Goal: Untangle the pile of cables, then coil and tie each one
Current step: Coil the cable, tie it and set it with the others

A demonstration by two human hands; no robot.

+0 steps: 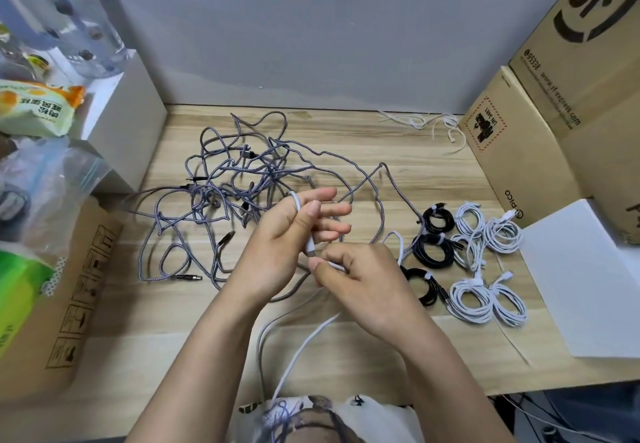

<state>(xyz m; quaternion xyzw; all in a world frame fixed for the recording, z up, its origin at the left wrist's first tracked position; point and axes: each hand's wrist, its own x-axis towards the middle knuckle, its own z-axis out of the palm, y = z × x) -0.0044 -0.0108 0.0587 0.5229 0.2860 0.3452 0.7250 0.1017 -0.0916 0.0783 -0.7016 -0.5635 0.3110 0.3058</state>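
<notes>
White cable pinched by both hands, left and right; cardboard boxes' contents hidden.

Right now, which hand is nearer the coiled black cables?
Right. The right hand sits just beside the coiled black cables, pinching the white cable. The left hand is farther away, over toward the grey tangle.

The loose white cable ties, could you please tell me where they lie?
The loose white cable ties lie at the wooden table's far right, against the grey wall, beside the cardboard box.
</notes>
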